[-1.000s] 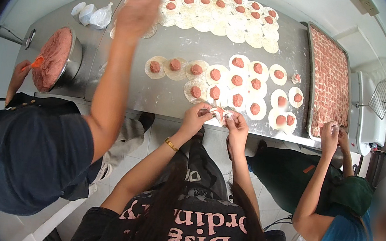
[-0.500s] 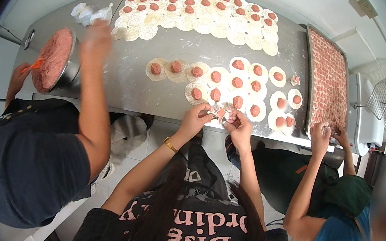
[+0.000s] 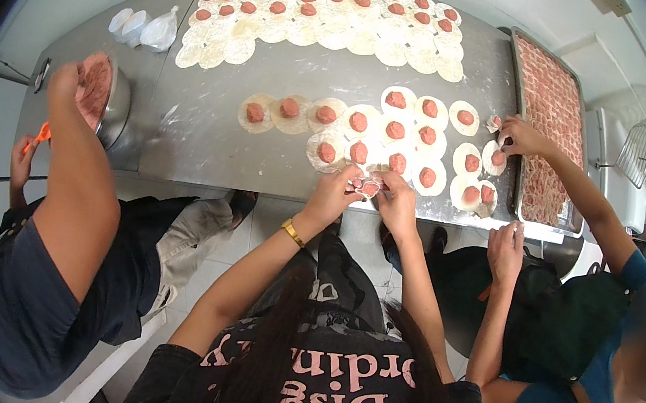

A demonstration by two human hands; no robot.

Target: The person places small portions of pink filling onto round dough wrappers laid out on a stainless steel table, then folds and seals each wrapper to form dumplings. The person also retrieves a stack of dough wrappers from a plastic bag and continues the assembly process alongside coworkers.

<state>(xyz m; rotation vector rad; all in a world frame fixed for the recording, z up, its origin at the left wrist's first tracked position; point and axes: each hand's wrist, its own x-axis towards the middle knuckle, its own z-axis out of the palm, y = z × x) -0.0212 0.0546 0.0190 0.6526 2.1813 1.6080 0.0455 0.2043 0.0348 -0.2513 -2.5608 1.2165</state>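
Observation:
At the table's near edge I hold a small dumpling (image 3: pixel 368 189), its pale wrapper gathered around pink minced filling. My left hand (image 3: pixel 332 193) pinches its left side. My right hand (image 3: pixel 397 205) grips it from the right with bent fingers. Just beyond my hands lie round dough wrappers with a ball of meat on each, the closest being a filled wrapper (image 3: pixel 397 163). More filled wrappers (image 3: pixel 395 130) spread out behind it, some overlapping.
Dough wrappers (image 3: pixel 329 33) cover the far table, many topped with meat. A tray (image 3: pixel 518 158) of dumplings stands right. A co-worker's hand (image 3: pixel 515 135) touches a wrapper beside it. Left, another co-worker's hand (image 3: pixel 67 81) is at a metal bowl (image 3: pixel 116 109) of meat; an orange utensil (image 3: pixel 41 133) is held there.
The wrapper between my fingers is drawn closer around its filling. The left co-worker's hand has moved to the bowl; the right co-worker's has reached forward to a wrapper by the tray.

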